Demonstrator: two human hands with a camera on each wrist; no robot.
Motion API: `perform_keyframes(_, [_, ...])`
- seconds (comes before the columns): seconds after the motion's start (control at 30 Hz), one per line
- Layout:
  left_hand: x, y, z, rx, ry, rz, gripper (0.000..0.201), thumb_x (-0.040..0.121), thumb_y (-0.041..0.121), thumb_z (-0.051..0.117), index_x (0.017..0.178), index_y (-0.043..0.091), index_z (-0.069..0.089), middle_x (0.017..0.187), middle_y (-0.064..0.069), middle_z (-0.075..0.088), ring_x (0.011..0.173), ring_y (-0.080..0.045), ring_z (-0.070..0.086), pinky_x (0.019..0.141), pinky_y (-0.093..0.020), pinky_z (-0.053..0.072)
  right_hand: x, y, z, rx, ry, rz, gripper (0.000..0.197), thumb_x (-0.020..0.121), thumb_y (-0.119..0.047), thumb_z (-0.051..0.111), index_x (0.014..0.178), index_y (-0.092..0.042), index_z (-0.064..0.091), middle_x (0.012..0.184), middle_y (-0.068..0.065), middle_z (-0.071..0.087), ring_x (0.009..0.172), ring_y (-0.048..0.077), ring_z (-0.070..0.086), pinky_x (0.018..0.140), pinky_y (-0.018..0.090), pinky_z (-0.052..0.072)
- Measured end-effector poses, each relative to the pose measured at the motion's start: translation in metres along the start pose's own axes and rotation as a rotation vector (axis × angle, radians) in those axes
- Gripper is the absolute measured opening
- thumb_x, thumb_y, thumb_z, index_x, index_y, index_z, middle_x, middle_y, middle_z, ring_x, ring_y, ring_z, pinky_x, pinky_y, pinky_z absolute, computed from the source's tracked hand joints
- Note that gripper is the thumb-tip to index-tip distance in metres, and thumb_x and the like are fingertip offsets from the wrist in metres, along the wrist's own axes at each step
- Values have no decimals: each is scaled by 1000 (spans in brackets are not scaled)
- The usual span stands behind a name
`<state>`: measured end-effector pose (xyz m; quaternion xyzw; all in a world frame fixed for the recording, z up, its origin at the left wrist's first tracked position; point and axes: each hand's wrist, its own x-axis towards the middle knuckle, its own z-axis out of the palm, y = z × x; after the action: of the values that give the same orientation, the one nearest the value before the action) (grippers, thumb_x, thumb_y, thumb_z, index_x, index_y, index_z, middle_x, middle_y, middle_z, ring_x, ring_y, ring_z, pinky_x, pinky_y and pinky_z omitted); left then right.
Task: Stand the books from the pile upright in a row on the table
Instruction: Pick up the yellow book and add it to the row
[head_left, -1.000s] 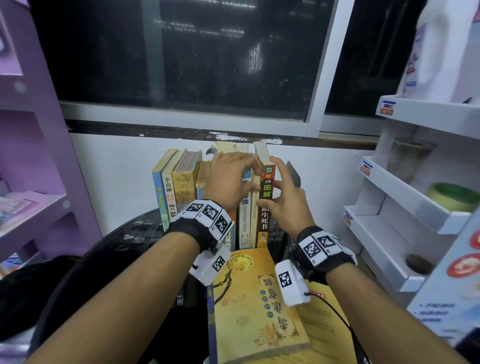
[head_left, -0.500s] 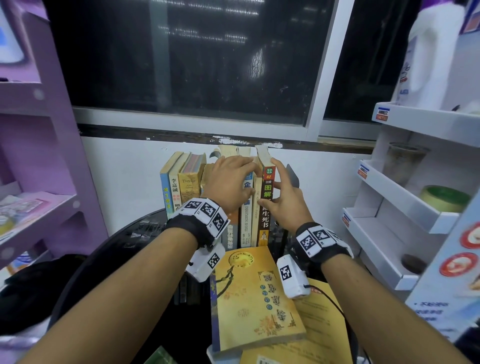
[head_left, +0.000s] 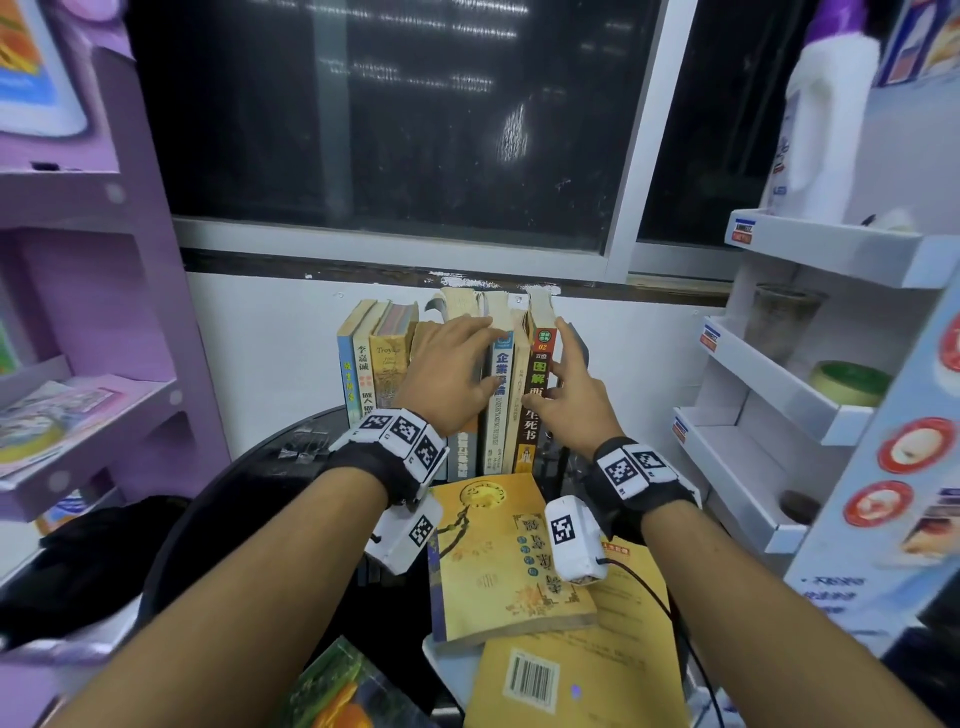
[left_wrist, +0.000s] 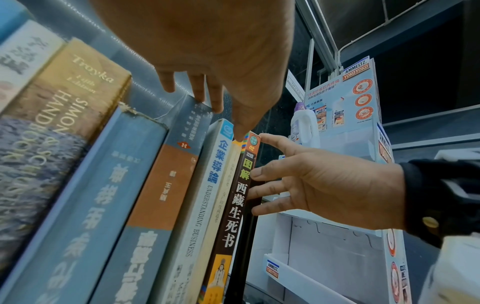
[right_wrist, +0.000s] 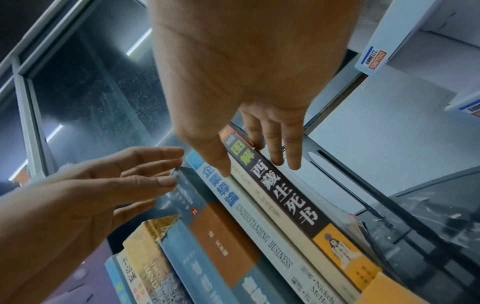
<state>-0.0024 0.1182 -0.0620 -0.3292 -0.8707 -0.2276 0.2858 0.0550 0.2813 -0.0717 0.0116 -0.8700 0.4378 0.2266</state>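
Note:
A row of upright books (head_left: 374, 358) stands on the round black table (head_left: 249, 499) against the white wall. The rightmost is a dark brown book (head_left: 535, 395) (left_wrist: 237, 197) (right_wrist: 285, 197). My left hand (head_left: 452, 374) (left_wrist: 213, 61) lies over the middle spines with straight fingers touching their tops. My right hand (head_left: 576, 395) (right_wrist: 246, 72) has loose, straight fingers on the brown book's right cover and its thumb on the neighbouring spines. The pile lies in front: a yellow book (head_left: 498, 556) on top of another yellow book (head_left: 587, 670).
A dark metal bookend (right_wrist: 337, 164) stands right of the brown book. A purple shelf unit (head_left: 78, 415) is on the left. On the right a white display rack (head_left: 769, 395) holds a white bottle (head_left: 815, 130). A colourful printed item (head_left: 332, 691) lies at the table's near edge.
The right hand's thumb and fingers have loosened on the brown book and now lie straighter. The left hand's fingers have flattened over the book tops. The row stays upright.

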Motion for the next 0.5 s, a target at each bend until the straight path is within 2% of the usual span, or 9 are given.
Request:
perform_keyframes(0.1, [-12, 6, -6, -3, 20, -3, 52, 87, 31, 64, 137, 25, 48, 147, 2, 41, 138, -19, 30, 115, -40, 20, -8, -2, -3, 13, -16, 5, 93, 86, -8, 69, 148, -45, 12, 133, 1, 61, 108, 18, 66, 89, 45, 57])
perform_keyframes(0.2, [-24, 9, -9, -14, 11, -11, 49, 87, 30, 63, 134, 25, 50, 142, 3, 45, 134, -18, 35, 113, -41, 27, -18, -9, -8, 8, -44, 25, 86, 88, -6, 67, 151, -37, 17, 136, 0, 57, 102, 9, 58, 88, 26, 51])
perform_keyframes(0.27, [-33, 11, -10, -23, -19, -44, 48, 88, 29, 63, 134, 26, 50, 141, 4, 46, 132, -17, 38, 111, -40, 29, -27, -15, -11, -11, -55, 36, 76, 90, -6, 66, 150, -29, 25, 137, 1, 56, 100, 7, 53, 84, 21, 45])
perform_keyframes(0.4, [-50, 10, -10, -28, -95, -105, 45, 89, 28, 61, 132, 26, 49, 139, 3, 48, 128, -19, 44, 106, -38, 30, -40, -19, -13, -66, -85, 74, 62, 91, -8, 64, 146, -20, 37, 140, 5, 54, 119, 18, 54, 92, 26, 43])
perform_keyframes(0.5, [-61, 8, -11, -61, -241, -207, 47, 90, 30, 60, 135, 24, 46, 141, -3, 46, 128, -25, 45, 106, -41, 36, -46, -14, -13, -137, -139, 113, 57, 91, -14, 65, 143, -17, 42, 139, 4, 56, 122, 21, 56, 99, 31, 44])
